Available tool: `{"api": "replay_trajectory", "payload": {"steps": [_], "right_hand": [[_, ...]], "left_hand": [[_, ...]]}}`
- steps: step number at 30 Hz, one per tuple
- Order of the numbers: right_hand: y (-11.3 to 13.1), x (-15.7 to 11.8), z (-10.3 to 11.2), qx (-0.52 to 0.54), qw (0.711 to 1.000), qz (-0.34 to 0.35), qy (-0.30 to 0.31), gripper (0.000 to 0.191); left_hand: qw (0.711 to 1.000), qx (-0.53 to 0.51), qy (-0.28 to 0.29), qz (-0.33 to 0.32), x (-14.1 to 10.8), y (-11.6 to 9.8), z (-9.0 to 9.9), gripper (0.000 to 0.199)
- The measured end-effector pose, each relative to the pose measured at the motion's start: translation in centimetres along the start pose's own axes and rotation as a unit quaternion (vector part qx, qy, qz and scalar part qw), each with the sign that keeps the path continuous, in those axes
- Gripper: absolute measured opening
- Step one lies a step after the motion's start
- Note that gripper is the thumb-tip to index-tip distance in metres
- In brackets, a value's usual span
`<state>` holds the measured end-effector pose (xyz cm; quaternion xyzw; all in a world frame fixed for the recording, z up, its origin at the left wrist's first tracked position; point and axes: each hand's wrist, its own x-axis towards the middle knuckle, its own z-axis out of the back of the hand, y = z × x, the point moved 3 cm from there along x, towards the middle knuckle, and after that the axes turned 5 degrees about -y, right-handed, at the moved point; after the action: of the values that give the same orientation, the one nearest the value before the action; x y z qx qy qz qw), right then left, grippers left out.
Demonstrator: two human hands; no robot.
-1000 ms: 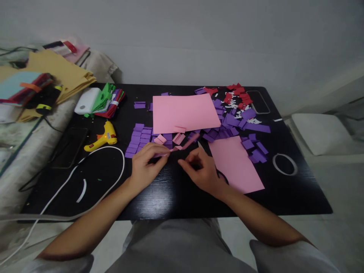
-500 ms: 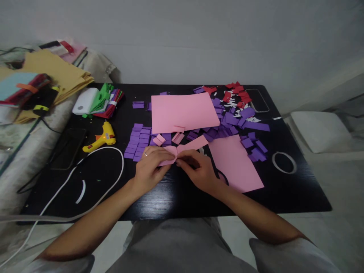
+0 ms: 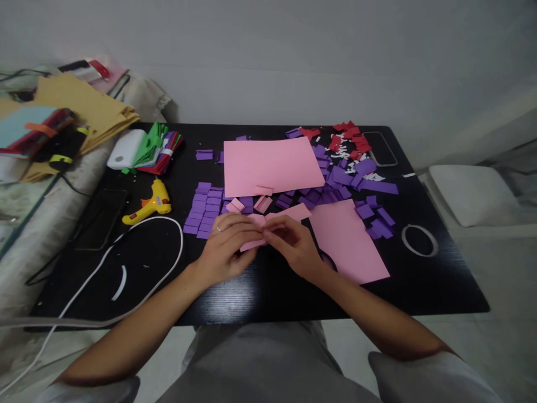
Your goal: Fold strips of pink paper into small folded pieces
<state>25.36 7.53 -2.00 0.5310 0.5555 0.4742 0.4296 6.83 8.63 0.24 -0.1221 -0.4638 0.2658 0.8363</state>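
Between my two hands is a pink paper strip (image 3: 293, 212), its middle creased and partly covered by my fingers. My left hand (image 3: 230, 242), with a ring on one finger, is closed on the strip's left part. Finger and thumb of my right hand (image 3: 293, 245) pinch it near the crease. Just beyond lie small folded pink pieces (image 3: 263, 204) and a large pink sheet (image 3: 272, 165). A second pink sheet (image 3: 348, 240) lies by my right wrist, with a black-handled tool (image 3: 328, 261), mostly hidden, at its edge.
Folded purple pieces (image 3: 204, 210) lie in rows at left; more purple pieces (image 3: 335, 179) and red scraps (image 3: 352, 137) are heaped at right. A yellow glue gun (image 3: 150, 202), its white cord (image 3: 181, 240) looping over the table, sits left. A tape ring (image 3: 419, 240) lies far right.
Both hands have shifted slightly right along with the pink strip. My left fingers now reach further over the crease, closer to my right fingertips.
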Motion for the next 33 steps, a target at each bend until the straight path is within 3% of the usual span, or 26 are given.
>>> {"api": "replay_trajectory", "payload": {"steps": [3, 4, 6, 8, 12, 16, 18, 21, 24, 27, 30, 33], "right_hand": [[0.0, 0.1, 0.4, -0.068, 0.995, 0.035, -0.061, 0.017], [0.0, 0.0, 0.5, -0.084, 0.993, 0.045, -0.067, 0.016], [0.1, -0.1, 0.5, -0.106, 0.990, 0.060, -0.071, 0.014], [0.2, -0.4, 0.4, -0.125, 0.987, 0.072, -0.075, 0.017], [0.0, -0.8, 0.0, -0.143, 0.985, 0.074, -0.069, 0.054], [-0.6, -0.6, -0.1, -0.115, 0.991, 0.061, -0.030, 0.080], [-0.3, -0.2, 0.6, -0.140, 0.984, 0.092, -0.059, 0.084], [0.8, 0.3, 2.1, -0.234, 0.942, 0.174, -0.166, 0.070], [1.9, 0.4, 2.8, -0.294, 0.904, 0.223, -0.217, 0.045], [1.8, 0.3, 2.1, -0.267, 0.930, 0.207, -0.147, 0.023], [1.0, 0.1, 0.9, -0.192, 0.970, 0.144, -0.034, 0.030], [0.6, -0.1, 0.3, -0.181, 0.976, 0.121, -0.001, 0.021]], "left_hand": [[0.995, -0.056, -0.006, 0.077, -0.3, 0.5, -0.1, 0.049], [0.988, -0.082, -0.041, 0.121, -0.4, 0.8, -0.1, 0.053], [0.957, -0.137, -0.112, 0.229, -0.8, 1.7, -0.4, 0.054], [0.915, -0.214, -0.117, 0.321, -1.2, 2.4, -1.3, 0.053], [0.863, -0.296, -0.086, 0.400, -1.2, 2.6, -2.2, 0.050], [0.839, -0.311, -0.110, 0.433, -1.0, 2.5, -1.6, 0.049], [0.839, -0.303, -0.117, 0.436, -0.8, 2.7, -1.2, 0.050], [0.847, -0.287, -0.128, 0.428, -0.6, 3.0, -0.8, 0.049], [0.859, -0.267, -0.134, 0.415, -0.5, 3.0, -0.6, 0.046], [0.871, -0.253, -0.113, 0.406, -0.5, 2.7, -0.7, 0.045], [0.874, -0.269, -0.081, 0.397, -0.6, 2.3, -1.1, 0.045], [0.871, -0.288, -0.054, 0.394, -0.7, 2.0, -1.5, 0.045]]}}
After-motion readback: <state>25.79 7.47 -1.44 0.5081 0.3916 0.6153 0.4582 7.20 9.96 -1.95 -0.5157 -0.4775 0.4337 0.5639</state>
